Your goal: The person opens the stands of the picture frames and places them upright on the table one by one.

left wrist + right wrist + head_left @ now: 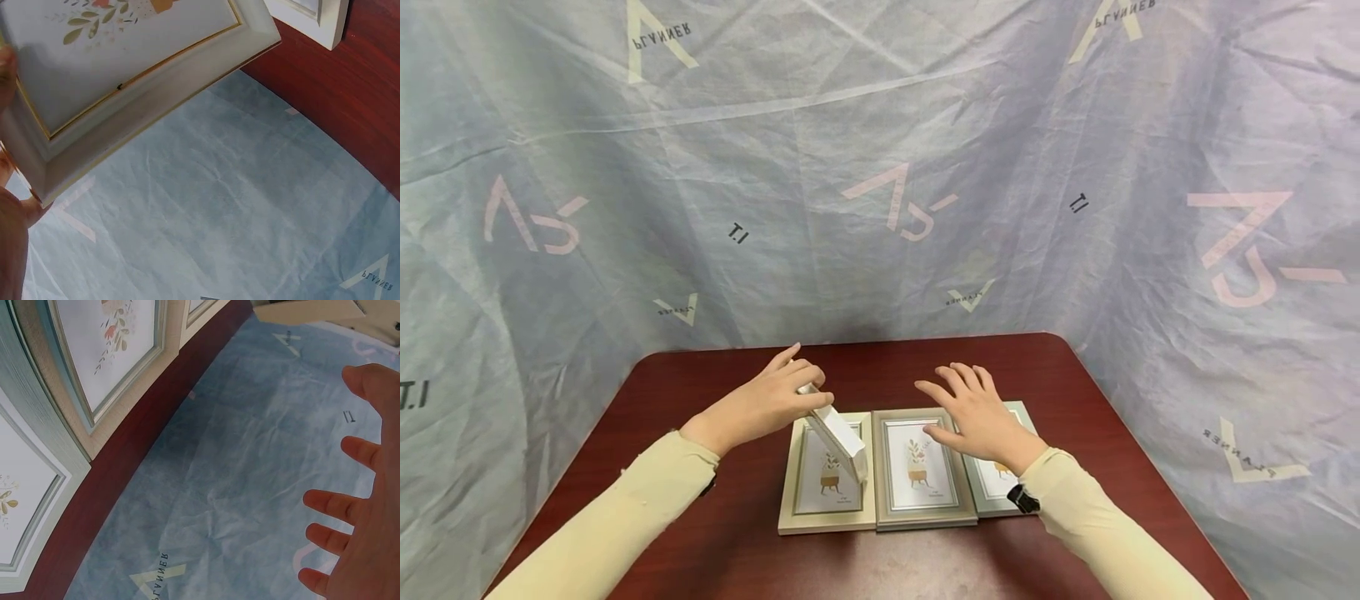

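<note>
My left hand [775,400] grips one end of a white picture frame [838,437], which it holds tilted above the row on the table. In the left wrist view the same white picture frame [144,103] shows gold inner edging and a plant print, with fingers at its edge. Beneath it lies a cream picture frame [790,500]. Beside that one is a beige picture frame [917,517], and a pale green picture frame [1026,417] is at the right. My right hand [981,417] hovers over the beige and green frames, fingers spread, holding nothing.
The frames lie side by side on a dark red table [715,533] with rounded far corners. A grey printed cloth [820,208] hangs behind and around the table.
</note>
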{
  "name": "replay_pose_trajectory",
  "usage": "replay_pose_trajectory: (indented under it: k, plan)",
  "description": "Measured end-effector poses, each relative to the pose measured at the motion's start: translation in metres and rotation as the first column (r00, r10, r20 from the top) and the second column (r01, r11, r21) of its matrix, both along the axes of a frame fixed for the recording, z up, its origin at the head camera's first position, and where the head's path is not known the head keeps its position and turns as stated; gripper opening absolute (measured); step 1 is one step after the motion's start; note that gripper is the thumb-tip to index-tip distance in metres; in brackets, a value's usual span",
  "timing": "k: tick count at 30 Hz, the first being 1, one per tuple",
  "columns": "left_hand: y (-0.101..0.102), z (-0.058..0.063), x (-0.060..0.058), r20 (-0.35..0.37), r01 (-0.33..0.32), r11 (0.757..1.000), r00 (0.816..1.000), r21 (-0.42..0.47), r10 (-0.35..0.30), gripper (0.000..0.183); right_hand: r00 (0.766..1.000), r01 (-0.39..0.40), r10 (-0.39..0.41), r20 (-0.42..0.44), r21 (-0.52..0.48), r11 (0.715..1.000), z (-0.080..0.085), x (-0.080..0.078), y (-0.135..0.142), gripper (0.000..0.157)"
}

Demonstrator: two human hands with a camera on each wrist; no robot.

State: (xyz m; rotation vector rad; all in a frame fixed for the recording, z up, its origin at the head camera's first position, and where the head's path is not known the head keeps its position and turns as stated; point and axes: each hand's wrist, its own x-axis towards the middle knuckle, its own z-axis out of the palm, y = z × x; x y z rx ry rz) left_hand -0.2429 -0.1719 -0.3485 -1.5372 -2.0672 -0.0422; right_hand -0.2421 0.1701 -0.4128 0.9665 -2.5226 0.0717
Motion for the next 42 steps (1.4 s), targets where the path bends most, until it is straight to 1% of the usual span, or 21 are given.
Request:
replay_pose_trajectory:
  k: [4, 7, 10, 13, 17, 22, 24, 28, 33, 36, 42]
  plan:
    - [0.003, 0.005, 0.002, -0.028, 0.018, 1.0, 0.999, -0.004, -0.018, 0.035, 1.0, -0.013, 0.013, -0.01, 0.002, 1.0, 0.0, 0.0, -0.001, 0.06]
    - [0.005, 0.006, 0.004, -0.042, 0.034, 0.999, 0.999, 0.005, -0.034, 0.032, 0.999, -0.03, 0.03, -0.025, 0.001, 1.0, 0.001, 0.0, -0.002, 0.06]
    - [0.007, 0.004, 0.006, -0.033, 0.056, 0.998, 0.998, 0.033, -0.055, 0.028, 0.997, -0.06, 0.06, -0.047, -0.005, 0.998, 0.001, 0.0, -0.004, 0.061]
    - [0.008, 0.002, 0.008, -0.002, 0.082, 0.994, 0.997, 0.071, -0.082, 0.022, 0.993, -0.101, 0.1, -0.066, -0.015, 0.995, 0.003, 0.001, -0.005, 0.061]
    - [0.01, -0.002, 0.009, 0.001, 0.133, 0.984, 0.991, 0.115, -0.134, 0.019, 0.984, -0.158, 0.155, -0.085, -0.024, 0.987, 0.004, 0.001, -0.006, 0.06]
    - [0.012, -0.005, 0.01, -0.019, 0.188, 0.966, 0.982, 0.178, -0.188, 0.014, 0.966, -0.242, 0.239, -0.098, -0.026, 0.97, 0.004, -0.001, -0.008, 0.06]
    - [0.013, -0.006, 0.011, -0.035, 0.205, 0.957, 0.979, 0.205, -0.202, 0.017, 0.958, -0.271, 0.268, -0.1, -0.022, 0.962, 0.004, -0.001, -0.009, 0.06]
    - [0.016, -0.009, 0.013, -0.088, 0.237, 0.939, 0.971, 0.25, -0.222, 0.021, 0.946, -0.312, 0.309, -0.102, -0.02, 0.95, 0.004, -0.001, -0.013, 0.061]
    - [0.019, -0.013, 0.014, -0.111, 0.261, 0.924, 0.965, 0.281, -0.238, 0.02, 0.925, -0.366, 0.364, -0.106, 0.002, 0.931, 0.004, 0.0, -0.018, 0.064]
    - [0.021, -0.015, 0.015, -0.119, 0.269, 0.919, 0.962, 0.287, -0.245, 0.021, 0.911, -0.399, 0.399, -0.102, 0.024, 0.917, 0.003, -0.001, -0.02, 0.065]
    - [0.025, -0.018, 0.016, -0.129, 0.279, 0.917, 0.959, 0.284, -0.252, 0.02, 0.885, -0.455, 0.458, -0.088, 0.051, 0.889, 0.003, -0.001, -0.025, 0.058]
